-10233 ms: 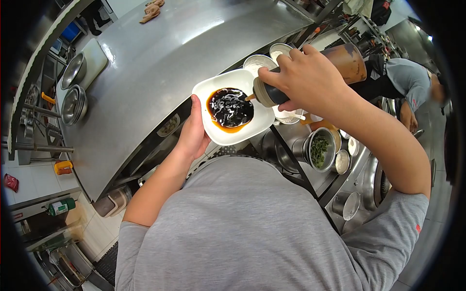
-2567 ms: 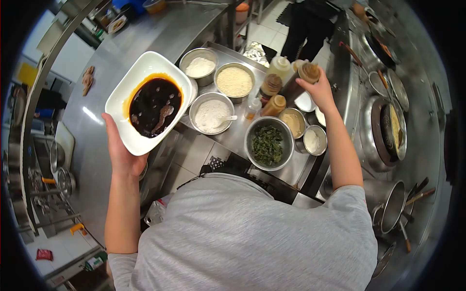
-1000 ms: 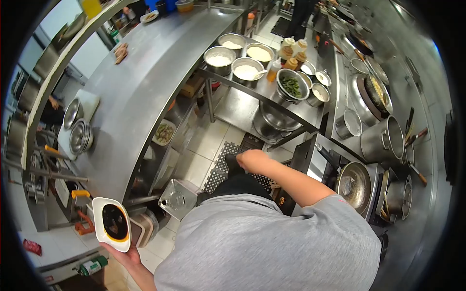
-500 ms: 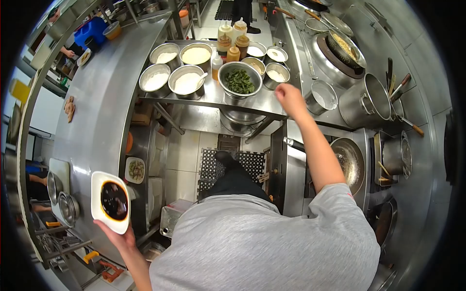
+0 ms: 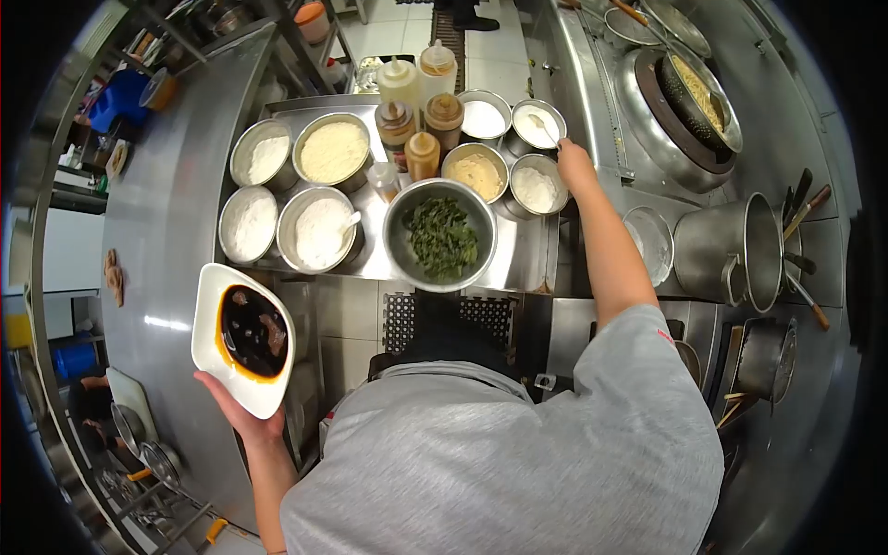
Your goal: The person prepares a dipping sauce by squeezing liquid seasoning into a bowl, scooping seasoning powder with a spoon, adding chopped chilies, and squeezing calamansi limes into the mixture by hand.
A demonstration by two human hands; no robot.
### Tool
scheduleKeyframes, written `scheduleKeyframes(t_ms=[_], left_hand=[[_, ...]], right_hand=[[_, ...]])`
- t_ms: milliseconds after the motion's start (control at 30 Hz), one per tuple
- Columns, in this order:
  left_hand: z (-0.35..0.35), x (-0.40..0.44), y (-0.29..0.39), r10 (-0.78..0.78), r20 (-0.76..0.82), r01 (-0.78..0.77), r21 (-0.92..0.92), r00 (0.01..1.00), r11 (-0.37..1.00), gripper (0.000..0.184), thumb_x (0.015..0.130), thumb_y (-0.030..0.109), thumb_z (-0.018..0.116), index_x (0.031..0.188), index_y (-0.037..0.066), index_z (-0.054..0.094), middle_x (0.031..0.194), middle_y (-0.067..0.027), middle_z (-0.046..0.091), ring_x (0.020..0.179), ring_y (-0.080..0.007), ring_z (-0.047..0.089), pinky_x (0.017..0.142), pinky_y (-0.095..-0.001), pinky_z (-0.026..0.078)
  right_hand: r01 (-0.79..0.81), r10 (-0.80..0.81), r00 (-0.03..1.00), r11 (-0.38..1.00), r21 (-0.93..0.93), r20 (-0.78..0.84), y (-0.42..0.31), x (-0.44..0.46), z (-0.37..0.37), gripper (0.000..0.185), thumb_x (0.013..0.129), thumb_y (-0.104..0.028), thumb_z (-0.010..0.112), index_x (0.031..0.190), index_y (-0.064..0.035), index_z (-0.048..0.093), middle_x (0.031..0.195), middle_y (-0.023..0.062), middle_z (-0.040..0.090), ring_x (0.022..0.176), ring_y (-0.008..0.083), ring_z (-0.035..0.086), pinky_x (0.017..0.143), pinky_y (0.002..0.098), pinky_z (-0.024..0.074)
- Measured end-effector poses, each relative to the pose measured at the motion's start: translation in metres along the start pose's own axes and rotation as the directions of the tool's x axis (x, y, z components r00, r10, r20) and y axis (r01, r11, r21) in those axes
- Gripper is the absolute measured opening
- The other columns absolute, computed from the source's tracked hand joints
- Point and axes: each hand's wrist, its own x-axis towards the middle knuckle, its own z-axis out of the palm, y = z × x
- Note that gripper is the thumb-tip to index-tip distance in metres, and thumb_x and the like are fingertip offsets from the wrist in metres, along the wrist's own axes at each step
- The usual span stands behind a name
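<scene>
My left hand (image 5: pixel 248 414) holds a white square bowl (image 5: pixel 208 310) from below, tilted; dark sauce (image 5: pixel 252 333) with an orange rim and a brownish lump lies in it. At the upper right my right hand (image 5: pixel 575 165) is closed on the handle of a spoon (image 5: pixel 544 128), whose bowl end rests in a round metal tub of white powder (image 5: pixel 535 118). Just below is another tub of white powder (image 5: pixel 536 185). A metal bowl of dark green leaves (image 5: pixel 440 236) stands nearer to me, left of my right hand.
Squeeze bottles (image 5: pixel 422 120) and several tubs of pale powder (image 5: pixel 335 153) stand on the metal table. A wok (image 5: pixel 694 102), a tall pot (image 5: pixel 731 250) and a strainer (image 5: pixel 650 242) are at right. At left runs a steel counter (image 5: pixel 166 250). A person's shoe (image 5: pixel 476 22) shows at the top.
The sauce bottle in my right hand has been let go, and that hand now grips a spoon farther forward. The view has turned and moved closer to the tubs. My left hand still holds the bowl.
</scene>
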Motion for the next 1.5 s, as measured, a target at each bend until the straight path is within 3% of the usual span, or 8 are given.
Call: scheduleKeyframes(t_ms=[67,167,333,467,533,933,1033,1500], left_hand=[[0.023,0.019,-0.01,-0.023,0.039,0.022,0.009,0.999,1.0,0.066,0.095,0.057,0.029,0.142,0.01,0.03,0.141,-0.0086,0.04,0.126,-0.0263,0.044,0.101,-0.0411,0.043],[0.047,0.039,-0.023,-0.068,0.04,0.065,0.062,0.997,0.996,0.067,0.095,0.058,0.028,0.143,0.01,0.029,0.143,-0.009,0.037,0.129,-0.0269,0.04,0.106,-0.0423,0.037],[0.067,0.066,-0.046,-0.128,0.035,0.121,0.165,0.991,0.979,0.073,0.093,0.061,0.027,0.145,0.01,0.024,0.146,-0.0104,0.033,0.132,-0.0291,0.037,0.107,-0.0447,0.035],[0.075,0.076,-0.058,-0.132,0.074,0.11,0.246,0.989,0.963,0.075,0.092,0.064,0.026,0.145,0.01,0.023,0.146,-0.0112,0.033,0.132,-0.0291,0.036,0.108,-0.0451,0.035],[0.081,0.078,-0.061,-0.154,0.093,0.129,0.233,0.984,0.964,0.075,0.092,0.064,0.025,0.145,0.011,0.023,0.146,-0.0112,0.033,0.132,-0.0292,0.036,0.108,-0.0451,0.035],[0.101,0.074,-0.076,-0.206,0.109,0.175,0.245,0.972,0.954,0.074,0.093,0.064,0.023,0.144,0.011,0.026,0.144,-0.0116,0.035,0.13,-0.0293,0.039,0.106,-0.0445,0.037],[0.105,0.074,-0.078,-0.206,0.119,0.172,0.245,0.971,0.954,0.073,0.093,0.063,0.023,0.144,0.011,0.026,0.144,-0.0114,0.036,0.129,-0.0289,0.04,0.106,-0.044,0.037],[0.107,0.086,-0.097,-0.301,0.156,0.244,0.306,0.941,0.92,0.073,0.094,0.062,0.021,0.142,0.009,0.029,0.14,-0.0094,0.041,0.126,-0.0242,0.044,0.104,-0.0381,0.039]], right_hand=[[0.247,-0.278,0.948,0.949,-0.194,-0.155,0.014,-0.001,-0.003,0.027,0.088,-0.01,0.046,0.114,-0.0049,0.054,0.097,0.0203,0.061,0.094,0.0376,0.061,0.077,0.048,0.0487],[0.286,-0.336,0.885,0.939,-0.193,-0.324,0.005,-0.037,-0.039,0.027,0.088,-0.008,0.041,0.113,-0.0051,0.051,0.096,0.0196,0.06,0.088,0.0365,0.062,0.07,0.0468,0.0502],[0.197,-0.246,0.958,0.938,-0.286,-0.146,0.029,-0.07,-0.025,0.029,0.089,-0.009,0.039,0.118,-0.0076,0.044,0.097,0.0152,0.06,0.077,0.0378,0.062,0.067,0.0464,0.0499],[0.054,-0.107,0.946,0.983,-0.177,-0.305,0.0,-0.089,-0.068,0.027,0.085,-0.009,0.043,0.11,-0.0093,0.054,0.096,0.0152,0.064,0.079,0.0355,0.064,0.066,0.0482,0.0497],[0.049,-0.054,0.998,0.977,-0.209,-0.019,-0.006,-0.099,-0.081,0.023,0.081,-0.009,0.046,0.099,-0.0093,0.062,0.088,0.0168,0.066,0.079,0.0349,0.064,0.067,0.0475,0.0504],[0.316,-0.16,0.931,0.806,-0.501,0.328,-0.03,-0.074,-0.063,0.016,0.075,-0.011,0.057,0.079,-0.005,0.071,0.083,0.014,0.069,0.078,0.0303,0.068,0.065,0.0389,0.0538],[0.241,-0.032,0.899,0.869,-0.432,0.438,-0.021,-0.063,-0.062,0.02,0.075,-0.014,0.056,0.084,-0.0153,0.074,0.083,0.0108,0.069,0.08,0.027,0.067,0.073,0.0396,0.0522],[0.028,-0.048,0.923,0.998,0.059,0.382,0.033,-0.078,-0.086,0.026,0.077,-0.02,0.056,0.095,-0.0124,0.073,0.08,0.0119,0.069,0.074,0.0257,0.065,0.069,0.0356,0.0504]])
